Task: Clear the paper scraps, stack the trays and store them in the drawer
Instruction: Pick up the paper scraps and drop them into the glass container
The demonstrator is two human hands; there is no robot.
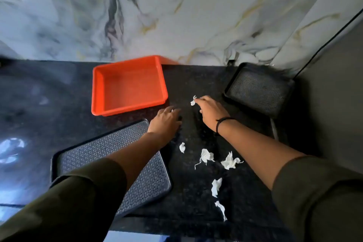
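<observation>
On the black countertop (196, 208) lie several white paper scraps (229, 161). My right hand (211, 113) pinches one small scrap (193, 102) at its fingertips, just right of the orange tray (128, 86). My left hand (167, 122) rests palm down with curled fingers near that tray's front right corner, a white speck showing at its fingers. A dark textured tray (149, 175) lies under my left forearm. A smaller black tray (259, 89) sits at the right by the wall.
A marble wall (176, 12) backs the counter. A dark panel (334, 88) bounds the right side. The counter's front edge (176, 232) runs along the bottom. Glare patches mark the left counter.
</observation>
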